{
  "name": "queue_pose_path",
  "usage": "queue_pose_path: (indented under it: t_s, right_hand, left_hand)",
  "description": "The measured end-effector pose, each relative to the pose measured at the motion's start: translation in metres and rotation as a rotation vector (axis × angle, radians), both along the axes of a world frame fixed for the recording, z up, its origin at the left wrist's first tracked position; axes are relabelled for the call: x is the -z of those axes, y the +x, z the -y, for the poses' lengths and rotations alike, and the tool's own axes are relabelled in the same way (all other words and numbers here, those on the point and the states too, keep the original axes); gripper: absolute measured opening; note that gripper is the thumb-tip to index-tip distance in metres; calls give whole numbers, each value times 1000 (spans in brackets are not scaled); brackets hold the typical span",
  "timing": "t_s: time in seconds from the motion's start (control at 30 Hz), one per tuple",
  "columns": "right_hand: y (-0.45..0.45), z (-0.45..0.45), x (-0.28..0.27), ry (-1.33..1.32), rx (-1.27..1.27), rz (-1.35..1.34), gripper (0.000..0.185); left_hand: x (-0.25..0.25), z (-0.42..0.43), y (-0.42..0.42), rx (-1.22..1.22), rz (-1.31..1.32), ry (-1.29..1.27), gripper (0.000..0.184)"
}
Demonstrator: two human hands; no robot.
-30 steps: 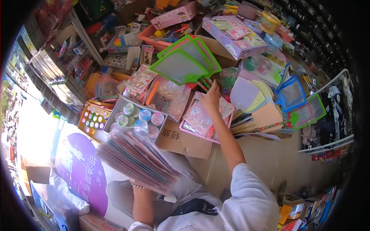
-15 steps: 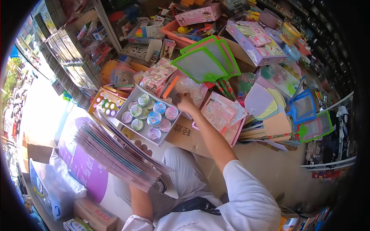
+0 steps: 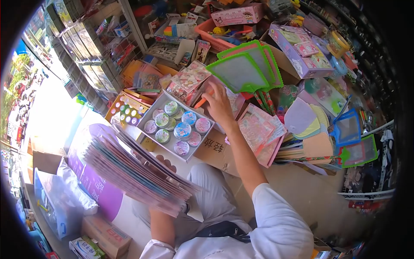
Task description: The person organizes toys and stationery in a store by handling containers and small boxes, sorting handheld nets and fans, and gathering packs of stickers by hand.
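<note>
A thick fanned stack of thin flat packets (image 3: 133, 168) rests in my left hand (image 3: 166, 164), whose fingertips show at the stack's far edge; the palm is hidden beneath it. My right hand (image 3: 219, 102) reaches forward with bent fingers at an orange strip (image 3: 202, 100), beside a pile of pink printed packets (image 3: 189, 80). Left of that hand is a grey box (image 3: 166, 149) of round tins (image 3: 183, 130). Green-edged fans (image 3: 241, 71) lie just beyond it, and pink packets (image 3: 256, 129) lie to its right.
Paddle-shaped fans (image 3: 302, 116) and blue-framed ones (image 3: 347, 127) lie at right. Behind are an orange basket (image 3: 215, 41) and a purple box (image 3: 302, 52). A clear plastic bin (image 3: 58, 207) and a cardboard box (image 3: 105, 235) stand at lower left, a wire rack (image 3: 366, 194) at right.
My right hand has left the green fans' handles and moved left to the orange strip. The packet stack in my left hand has shifted left and tilted. The view has turned.
</note>
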State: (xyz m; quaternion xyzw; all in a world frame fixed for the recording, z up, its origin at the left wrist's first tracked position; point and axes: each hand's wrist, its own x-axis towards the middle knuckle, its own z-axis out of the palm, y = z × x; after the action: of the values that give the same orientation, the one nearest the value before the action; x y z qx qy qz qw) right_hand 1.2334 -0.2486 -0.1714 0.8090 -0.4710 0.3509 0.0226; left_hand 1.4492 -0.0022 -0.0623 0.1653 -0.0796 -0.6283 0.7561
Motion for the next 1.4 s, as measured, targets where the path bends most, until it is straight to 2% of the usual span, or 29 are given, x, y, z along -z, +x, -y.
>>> queue_pose_path:
  t_s: [0.03,0.13,0.17,0.23,0.3,0.33,0.43,0.63,0.77,0.87,0.9,1.0,1.07,1.13,1.17,1.27,1.33,1.37,1.4]
  right_hand:
    - [-6,-9,1,-50,30,32,40]
    - [-22,-19,25,70,125,129,37]
    - [-31,-18,28,54,129,166,35]
    - [-47,-22,27,29,142,243,32]
    - [-64,-30,32,-41,95,333,31]
    - [-69,-37,29,-79,71,379,30]
    - [-85,-77,-3,-591,-79,93,27]
    - [-94,-130,-15,-772,-96,-200,28]
    - [-86,-133,-21,-727,-107,-102,27]
    - [-41,-138,-4,-191,131,1094,28]
    - [-36,-132,-26,75,152,1346,33]
    - [-33,-124,-37,440,-29,1634,39]
    - [-24,-116,-34,408,36,1619,49]
    - [-20,-118,-35,461,54,1622,51]
    - [-15,-119,-34,428,52,1624,47]
    - [-7,-115,-22,287,-87,1289,36]
    - [-5,-110,0,338,-79,958,35]
    - [3,-106,-11,172,-92,712,38]
    - [13,-100,-24,8,-101,466,41]
  left_hand:
    - [3,1,2,22,5,-28,19]
    - [6,2,7,37,32,-64,18]
    - [13,2,11,83,2,-169,28]
    - [32,2,20,176,-57,-374,63]
    - [42,3,22,200,-74,-398,64]
    - [40,4,21,184,-72,-374,63]
    - [34,5,19,144,-60,-285,59]
    - [32,6,11,84,-31,-120,43]
    - [37,6,11,61,-19,-86,34]
    - [39,6,12,60,-11,-93,28]
    - [38,7,12,63,-12,-125,26]
    - [30,2,8,35,-32,-64,23]
    - [22,0,8,0,-50,20,23]
    - [30,3,13,71,-99,-132,21]
    - [31,4,14,89,-123,-161,20]
    - [27,4,16,111,-164,-145,18]
    - [34,3,18,118,-221,-140,18]
    - [56,3,23,126,-280,-158,18]
    - [57,3,25,123,-270,-163,18]
